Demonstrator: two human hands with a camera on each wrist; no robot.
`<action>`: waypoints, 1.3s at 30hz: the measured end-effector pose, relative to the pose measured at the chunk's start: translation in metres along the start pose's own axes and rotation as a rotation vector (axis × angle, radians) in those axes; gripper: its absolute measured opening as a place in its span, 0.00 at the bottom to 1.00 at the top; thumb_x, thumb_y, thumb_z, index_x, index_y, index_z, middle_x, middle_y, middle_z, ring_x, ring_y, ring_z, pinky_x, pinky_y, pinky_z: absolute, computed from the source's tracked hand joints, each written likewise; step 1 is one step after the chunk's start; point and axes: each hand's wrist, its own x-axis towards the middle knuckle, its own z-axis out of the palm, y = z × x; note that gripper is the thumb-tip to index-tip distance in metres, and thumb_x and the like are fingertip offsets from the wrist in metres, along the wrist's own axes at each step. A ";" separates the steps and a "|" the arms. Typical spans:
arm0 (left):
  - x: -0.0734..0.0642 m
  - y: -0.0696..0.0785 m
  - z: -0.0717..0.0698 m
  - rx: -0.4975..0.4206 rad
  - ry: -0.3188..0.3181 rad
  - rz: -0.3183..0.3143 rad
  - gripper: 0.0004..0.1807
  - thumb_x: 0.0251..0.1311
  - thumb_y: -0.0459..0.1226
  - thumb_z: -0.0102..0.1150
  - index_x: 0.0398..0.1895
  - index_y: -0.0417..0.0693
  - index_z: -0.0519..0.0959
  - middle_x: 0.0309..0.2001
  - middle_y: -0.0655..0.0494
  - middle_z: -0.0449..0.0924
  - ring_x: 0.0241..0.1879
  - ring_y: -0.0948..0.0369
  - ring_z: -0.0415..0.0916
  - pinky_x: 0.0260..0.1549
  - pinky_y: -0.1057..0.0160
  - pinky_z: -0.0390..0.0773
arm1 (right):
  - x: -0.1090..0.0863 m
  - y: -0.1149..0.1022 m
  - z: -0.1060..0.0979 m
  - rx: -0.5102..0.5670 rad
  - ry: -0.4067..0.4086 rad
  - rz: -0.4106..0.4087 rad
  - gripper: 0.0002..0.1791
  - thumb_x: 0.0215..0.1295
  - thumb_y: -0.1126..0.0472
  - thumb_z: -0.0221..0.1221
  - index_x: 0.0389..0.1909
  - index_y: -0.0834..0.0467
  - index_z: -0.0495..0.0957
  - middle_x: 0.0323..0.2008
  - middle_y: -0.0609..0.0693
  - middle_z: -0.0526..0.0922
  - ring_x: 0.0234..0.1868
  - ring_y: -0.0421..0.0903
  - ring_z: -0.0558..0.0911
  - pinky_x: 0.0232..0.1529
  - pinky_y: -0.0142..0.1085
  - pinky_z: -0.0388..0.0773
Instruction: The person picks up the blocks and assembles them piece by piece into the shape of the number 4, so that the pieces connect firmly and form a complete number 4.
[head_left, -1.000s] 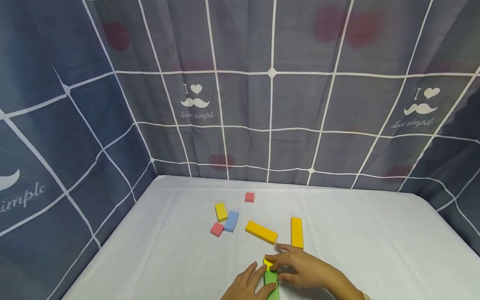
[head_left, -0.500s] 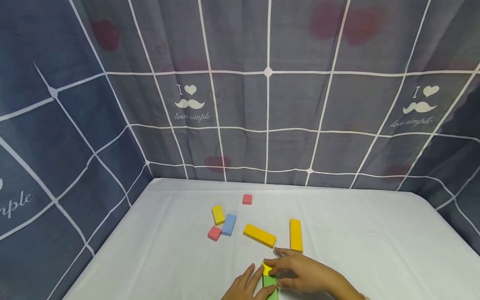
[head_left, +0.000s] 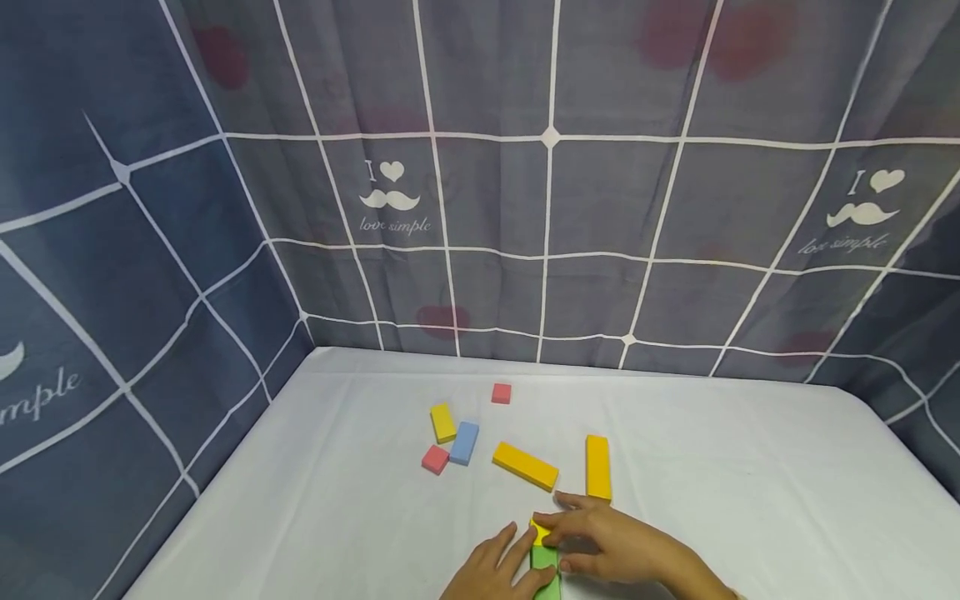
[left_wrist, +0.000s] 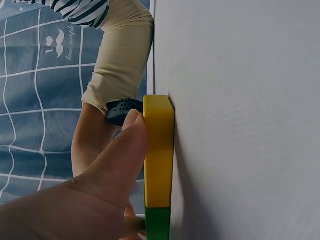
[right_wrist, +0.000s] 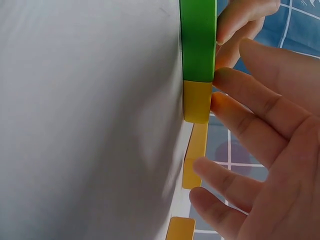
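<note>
In the head view my left hand (head_left: 495,571) lies at the left side of a green block (head_left: 546,563). Its thumb reaches over the green block, and its fingers extend toward a small yellow block (head_left: 539,533) at the far end. The left wrist view shows the thumb against the edge of a yellow block (left_wrist: 159,155), which meets a green block below it in that view. From the right, my right hand (head_left: 622,542) rests its fingertips on the small yellow block, its fingers fairly straight and spread. The right wrist view shows two fingertips touching the yellow end (right_wrist: 197,101) beside the green.
Beyond the hands lie a slanted long yellow block (head_left: 525,466) and an upright-pointing one (head_left: 597,467). Farther left are a blue block (head_left: 464,443), a yellow block (head_left: 442,423) and a red block (head_left: 436,459). Another red block (head_left: 501,393) lies farther back. A checked curtain (head_left: 487,208) hangs behind.
The head view shifts slightly back and forth. Both hands stay at the green and yellow blocks, and the other blocks keep their places on the table.
</note>
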 end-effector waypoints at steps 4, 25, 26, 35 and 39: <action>-0.002 -0.003 -0.006 0.047 0.047 0.045 0.36 0.57 0.69 0.25 0.64 0.68 0.61 0.67 0.52 0.58 0.62 0.52 0.62 0.52 0.56 0.72 | 0.002 0.000 -0.001 0.003 -0.002 -0.002 0.16 0.60 0.45 0.55 0.46 0.43 0.78 0.58 0.39 0.73 0.63 0.61 0.64 0.55 0.58 0.65; 0.000 -0.007 -0.014 -0.021 -0.071 0.009 0.36 0.52 0.68 0.44 0.64 0.69 0.58 0.70 0.52 0.50 0.66 0.52 0.55 0.59 0.56 0.65 | 0.046 0.002 -0.032 -0.129 0.056 -0.055 0.23 0.59 0.56 0.58 0.57 0.53 0.72 0.57 0.46 0.75 0.63 0.61 0.65 0.56 0.57 0.65; 0.000 -0.007 -0.014 -0.028 -0.077 0.005 0.37 0.51 0.67 0.45 0.64 0.69 0.58 0.70 0.53 0.50 0.66 0.52 0.54 0.59 0.56 0.65 | 0.052 0.002 -0.035 -0.159 0.063 -0.068 0.25 0.58 0.58 0.59 0.58 0.54 0.71 0.57 0.48 0.75 0.63 0.62 0.64 0.56 0.57 0.64; 0.002 -0.002 -0.010 -0.076 -0.119 0.011 0.35 0.53 0.65 0.46 0.65 0.72 0.55 0.70 0.55 0.47 0.66 0.54 0.54 0.59 0.58 0.65 | 0.105 -0.004 -0.039 -0.428 0.064 -0.110 0.29 0.57 0.61 0.60 0.62 0.54 0.67 0.63 0.55 0.68 0.65 0.65 0.60 0.56 0.60 0.63; -0.005 0.000 -0.006 -0.001 -0.046 0.051 0.34 0.57 0.65 0.41 0.65 0.68 0.56 0.69 0.51 0.50 0.64 0.53 0.57 0.56 0.60 0.67 | 0.126 -0.010 -0.034 -0.474 0.067 -0.126 0.29 0.56 0.60 0.61 0.61 0.54 0.68 0.62 0.54 0.69 0.64 0.64 0.61 0.57 0.58 0.64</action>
